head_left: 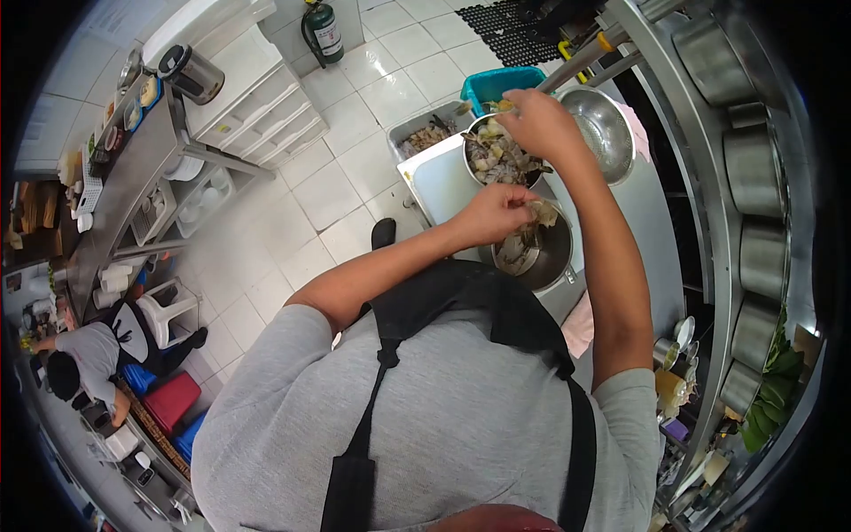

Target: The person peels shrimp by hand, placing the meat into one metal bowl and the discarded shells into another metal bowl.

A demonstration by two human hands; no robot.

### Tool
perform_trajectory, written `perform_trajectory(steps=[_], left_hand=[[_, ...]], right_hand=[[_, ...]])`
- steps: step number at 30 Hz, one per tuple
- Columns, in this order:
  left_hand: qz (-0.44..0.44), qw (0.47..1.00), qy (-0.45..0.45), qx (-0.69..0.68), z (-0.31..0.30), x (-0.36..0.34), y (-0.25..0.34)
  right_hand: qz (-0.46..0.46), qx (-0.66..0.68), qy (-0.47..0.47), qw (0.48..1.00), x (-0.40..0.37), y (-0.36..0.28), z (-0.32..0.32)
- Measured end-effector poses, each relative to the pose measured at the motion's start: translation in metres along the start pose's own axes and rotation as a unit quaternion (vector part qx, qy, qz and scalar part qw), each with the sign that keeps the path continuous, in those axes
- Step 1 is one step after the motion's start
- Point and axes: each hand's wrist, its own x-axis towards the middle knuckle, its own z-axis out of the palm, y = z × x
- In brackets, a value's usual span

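My left hand (496, 215) is closed, thumb and fingers pinching a pale, thin, translucent food piece (543, 214). It is held over a steel pot (557, 257) that contains similar greyish pieces. Farther up, my right hand (539, 122) hangs above a round bowl (470, 158) heaped with greyish and yellowish pieces that look like raw shrimp. The right fingers are curled together near the rim of a teal bin (503, 82); what they hold, if anything, I cannot make out. Left of the bowl, a rectangular container (396, 135) holds more small pieces.
A steel colander (598, 133) stands right of the bowl, on the counter (651, 230). A white board (434, 188) lies under the bowls' left side. Large pots (767, 168) line the right shelf. A co-worker (93, 341) bends over the far-left counter. A fire extinguisher (323, 35) stands behind.
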Motion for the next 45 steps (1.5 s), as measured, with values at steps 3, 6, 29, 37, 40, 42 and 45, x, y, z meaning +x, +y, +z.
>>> perform_trajectory(steps=[3,6,29,37,40,42,45], left_hand=[[0.015,0.997,0.025,0.078,-0.008,-0.004,0.012],[0.016,0.998,0.015,0.061,-0.010,0.012,0.003],[-0.113,0.983,-0.077,0.119,0.050,-0.009,0.041],[-0.141,0.986,-0.044,0.079,0.058,-0.012,0.046],[-0.106,0.984,-0.080,0.120,0.055,-0.013,0.041],[-0.076,0.983,-0.074,0.152,0.055,-0.013,0.043],[-0.097,0.988,-0.003,0.116,0.053,-0.010,0.041]], right_hand=[[0.004,0.144,0.069,0.987,-0.072,0.000,-0.020],[0.057,0.202,0.071,0.975,-0.147,0.011,-0.029],[0.161,0.479,0.292,0.812,-0.229,0.032,0.083],[0.155,0.600,0.234,0.749,-0.222,0.021,0.077],[0.168,0.637,0.215,0.721,-0.226,0.024,0.070],[0.182,0.666,0.231,0.686,-0.224,0.022,0.072],[0.194,0.703,0.225,0.646,-0.228,0.020,0.064]])
